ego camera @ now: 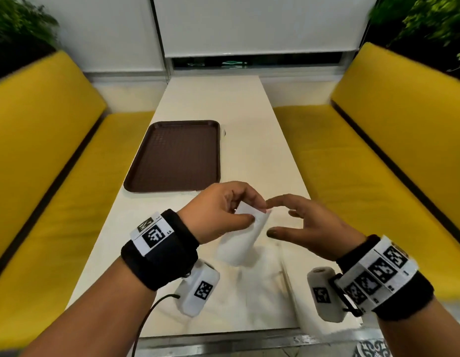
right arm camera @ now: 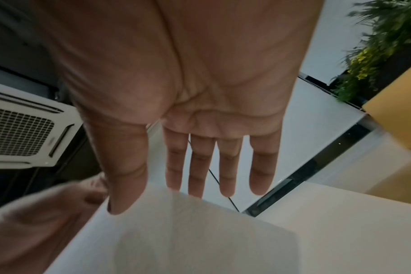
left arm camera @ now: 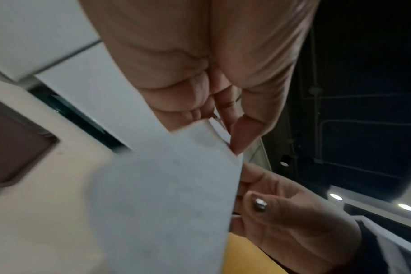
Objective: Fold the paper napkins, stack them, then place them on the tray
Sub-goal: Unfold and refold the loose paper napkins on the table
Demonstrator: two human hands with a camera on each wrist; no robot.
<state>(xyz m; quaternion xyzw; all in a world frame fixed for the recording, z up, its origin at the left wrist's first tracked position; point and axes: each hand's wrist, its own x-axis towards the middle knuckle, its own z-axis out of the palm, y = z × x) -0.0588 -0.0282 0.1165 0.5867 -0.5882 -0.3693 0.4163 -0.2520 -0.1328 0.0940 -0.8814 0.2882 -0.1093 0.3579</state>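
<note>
The brown tray (ego camera: 172, 155) lies bare along the table's (ego camera: 249, 124) left edge. Near the front edge, the left hand (ego camera: 221, 210) pinches a white napkin (ego camera: 239, 240), lifted off the table, while the right hand (ego camera: 309, 225) hovers beside it, fingers spread, holding nothing.

Restaurant booth: yellow benches (ego camera: 373, 161), long table (ego camera: 252, 140), brown tray (ego camera: 136, 176).

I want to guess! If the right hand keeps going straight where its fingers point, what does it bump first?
Probably the napkin held up by the left hand; the right hand has straight fingers nearly at its top edge.
</note>
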